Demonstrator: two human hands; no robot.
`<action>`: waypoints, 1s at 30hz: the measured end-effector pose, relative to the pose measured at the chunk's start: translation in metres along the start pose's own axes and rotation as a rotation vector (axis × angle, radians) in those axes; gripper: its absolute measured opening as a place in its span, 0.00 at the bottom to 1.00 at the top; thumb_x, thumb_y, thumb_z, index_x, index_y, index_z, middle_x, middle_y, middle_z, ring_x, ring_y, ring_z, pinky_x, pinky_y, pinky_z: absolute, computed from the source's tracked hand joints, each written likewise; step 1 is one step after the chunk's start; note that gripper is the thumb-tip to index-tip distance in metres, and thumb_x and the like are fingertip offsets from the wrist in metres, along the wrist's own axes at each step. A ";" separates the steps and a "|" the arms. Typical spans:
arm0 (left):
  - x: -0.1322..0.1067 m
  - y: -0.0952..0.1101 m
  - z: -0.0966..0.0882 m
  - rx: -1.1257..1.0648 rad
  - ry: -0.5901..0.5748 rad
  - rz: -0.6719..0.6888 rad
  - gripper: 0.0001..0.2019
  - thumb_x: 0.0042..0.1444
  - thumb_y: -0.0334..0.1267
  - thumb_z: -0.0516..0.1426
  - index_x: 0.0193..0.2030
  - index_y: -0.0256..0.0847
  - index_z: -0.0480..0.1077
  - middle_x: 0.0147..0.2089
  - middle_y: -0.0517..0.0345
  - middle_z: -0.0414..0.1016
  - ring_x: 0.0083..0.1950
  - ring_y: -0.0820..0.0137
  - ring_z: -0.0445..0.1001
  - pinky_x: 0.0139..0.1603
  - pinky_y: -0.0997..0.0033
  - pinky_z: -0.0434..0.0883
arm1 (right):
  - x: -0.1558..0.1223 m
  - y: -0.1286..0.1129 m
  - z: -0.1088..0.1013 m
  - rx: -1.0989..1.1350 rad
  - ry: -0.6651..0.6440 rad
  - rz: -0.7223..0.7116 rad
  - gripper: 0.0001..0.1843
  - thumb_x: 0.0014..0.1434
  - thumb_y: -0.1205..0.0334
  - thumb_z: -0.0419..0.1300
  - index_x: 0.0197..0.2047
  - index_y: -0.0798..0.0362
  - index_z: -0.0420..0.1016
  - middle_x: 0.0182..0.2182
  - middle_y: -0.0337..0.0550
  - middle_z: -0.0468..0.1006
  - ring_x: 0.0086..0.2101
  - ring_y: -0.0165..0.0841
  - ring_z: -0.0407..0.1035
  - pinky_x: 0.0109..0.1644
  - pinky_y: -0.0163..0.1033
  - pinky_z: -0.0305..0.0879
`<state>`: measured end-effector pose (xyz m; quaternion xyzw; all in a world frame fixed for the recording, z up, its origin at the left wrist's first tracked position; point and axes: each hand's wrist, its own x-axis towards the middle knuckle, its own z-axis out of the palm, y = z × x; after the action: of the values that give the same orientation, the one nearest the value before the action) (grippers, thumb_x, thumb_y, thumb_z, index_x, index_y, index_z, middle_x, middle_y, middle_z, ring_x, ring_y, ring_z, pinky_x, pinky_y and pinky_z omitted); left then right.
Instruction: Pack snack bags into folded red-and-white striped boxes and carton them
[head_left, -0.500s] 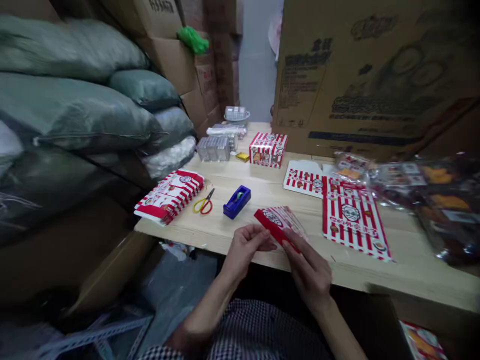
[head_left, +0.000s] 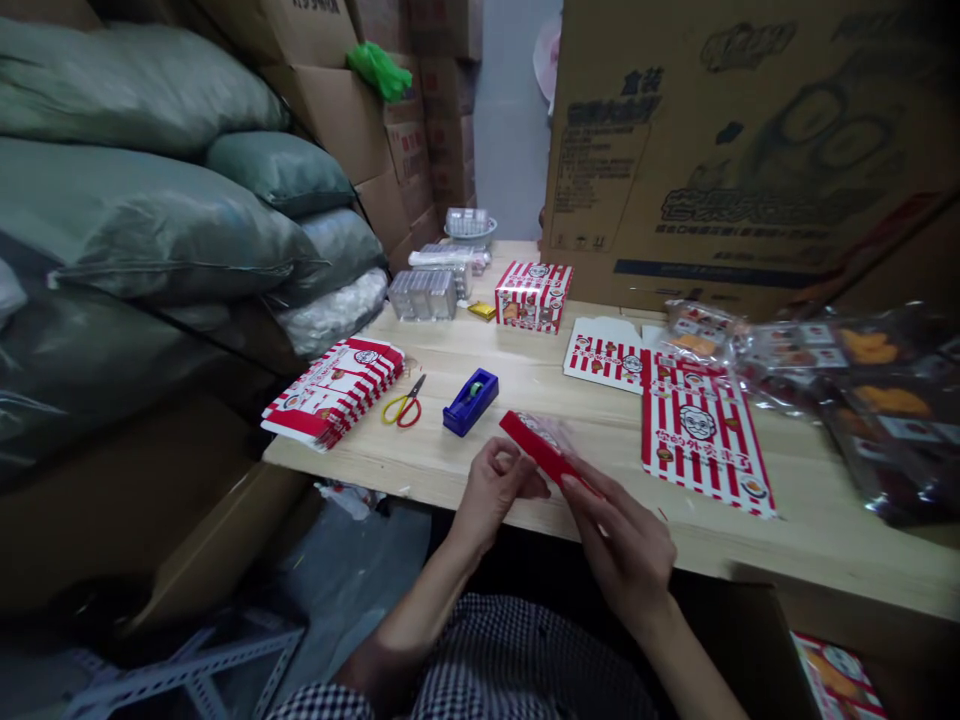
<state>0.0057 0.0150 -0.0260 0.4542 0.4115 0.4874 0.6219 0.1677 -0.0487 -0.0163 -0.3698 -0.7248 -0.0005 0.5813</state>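
Note:
My right hand (head_left: 628,535) grips a small red printed packet (head_left: 544,450) by its near end, thumb on the side facing me. The packet is tilted, with its red edge towards me and its blurred printed side facing the table. My left hand (head_left: 495,488) is close beside its lower left edge, fingers curled and pinched together. Whatever is between those fingertips is hidden. Just beyond the hands sits a blue tape dispenser (head_left: 471,402). Scissors (head_left: 403,402) with red and yellow handles lie left of it.
Folded striped cartons (head_left: 334,392) are stacked at the left, flat ones (head_left: 705,430) at the right. A made-up striped box (head_left: 534,297) stands behind. Clear bags of food (head_left: 892,400) fill the right end. A large cardboard box (head_left: 600,190) and stacked sacks (head_left: 172,220) border the table.
The packet has turned slightly, so more of its red edge and less of its printed side shows. Both hands stay close together. The view has shifted slightly.

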 end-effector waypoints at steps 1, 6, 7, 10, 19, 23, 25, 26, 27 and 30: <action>0.002 0.000 -0.002 0.091 0.091 0.102 0.25 0.48 0.51 0.69 0.44 0.41 0.65 0.36 0.57 0.77 0.36 0.67 0.78 0.41 0.67 0.73 | 0.004 -0.006 -0.001 0.079 0.040 0.089 0.28 0.60 0.80 0.62 0.59 0.47 0.76 0.58 0.49 0.78 0.54 0.39 0.76 0.55 0.46 0.77; 0.014 0.014 -0.014 0.448 0.228 0.403 0.33 0.45 0.44 0.72 0.57 0.42 0.68 0.56 0.49 0.73 0.58 0.61 0.71 0.56 0.65 0.67 | 0.014 -0.002 -0.010 0.333 0.265 0.595 0.12 0.58 0.67 0.69 0.47 0.49 0.82 0.48 0.47 0.84 0.46 0.39 0.80 0.47 0.42 0.79; 0.017 0.015 -0.016 0.434 0.125 0.361 0.29 0.48 0.45 0.70 0.56 0.41 0.70 0.54 0.49 0.75 0.56 0.61 0.73 0.56 0.65 0.68 | 0.012 0.008 -0.011 0.345 0.305 0.687 0.13 0.57 0.64 0.70 0.46 0.50 0.82 0.46 0.47 0.84 0.42 0.38 0.81 0.44 0.41 0.80; 0.030 0.007 -0.023 0.367 -0.180 0.146 0.21 0.56 0.49 0.64 0.50 0.36 0.75 0.45 0.50 0.81 0.44 0.63 0.78 0.47 0.67 0.72 | -0.006 0.047 -0.002 0.454 0.411 0.904 0.20 0.54 0.56 0.72 0.48 0.52 0.80 0.41 0.47 0.85 0.35 0.36 0.80 0.41 0.42 0.79; 0.099 -0.045 -0.039 0.862 -0.325 0.160 0.21 0.58 0.51 0.57 0.47 0.38 0.81 0.45 0.48 0.83 0.47 0.54 0.78 0.49 0.60 0.71 | -0.067 0.106 0.026 0.271 0.326 0.973 0.24 0.49 0.43 0.70 0.42 0.52 0.80 0.40 0.50 0.85 0.41 0.42 0.80 0.47 0.48 0.77; 0.127 -0.060 -0.044 1.011 -0.274 0.262 0.23 0.56 0.52 0.56 0.47 0.36 0.80 0.48 0.40 0.78 0.53 0.48 0.74 0.60 0.48 0.66 | -0.049 0.149 -0.033 -0.018 0.296 0.951 0.26 0.54 0.45 0.68 0.49 0.53 0.79 0.45 0.50 0.83 0.44 0.41 0.78 0.49 0.48 0.76; 0.130 -0.068 -0.045 1.102 -0.215 0.315 0.25 0.58 0.52 0.54 0.52 0.35 0.78 0.51 0.40 0.76 0.54 0.47 0.72 0.61 0.45 0.65 | -0.030 0.179 -0.073 -0.184 0.286 0.951 0.22 0.62 0.49 0.63 0.52 0.55 0.76 0.45 0.50 0.81 0.45 0.39 0.77 0.51 0.49 0.75; 0.130 -0.071 -0.046 1.130 -0.181 0.340 0.26 0.59 0.52 0.53 0.55 0.36 0.76 0.53 0.40 0.75 0.56 0.48 0.72 0.62 0.44 0.65 | -0.019 0.197 -0.091 -0.265 0.275 0.950 0.20 0.65 0.51 0.62 0.53 0.56 0.75 0.47 0.49 0.80 0.47 0.39 0.76 0.53 0.51 0.73; 0.127 -0.073 -0.046 1.135 -0.154 0.361 0.27 0.60 0.52 0.52 0.57 0.36 0.74 0.56 0.41 0.74 0.58 0.48 0.71 0.63 0.43 0.65 | -0.007 0.214 -0.106 -0.339 0.249 0.948 0.18 0.67 0.53 0.61 0.54 0.56 0.74 0.49 0.49 0.79 0.49 0.39 0.75 0.55 0.52 0.72; 0.113 -0.067 -0.041 1.016 -0.120 0.379 0.26 0.60 0.53 0.54 0.59 0.41 0.73 0.60 0.44 0.73 0.61 0.50 0.71 0.66 0.43 0.65 | 0.031 0.267 -0.128 -0.520 0.120 0.933 0.19 0.68 0.56 0.61 0.58 0.54 0.72 0.58 0.50 0.73 0.57 0.43 0.69 0.62 0.58 0.65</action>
<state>0.0029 0.1247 -0.1084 0.7908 0.4697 0.3042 0.2479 0.4172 0.1067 -0.0631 -0.7837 -0.4248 0.0573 0.4495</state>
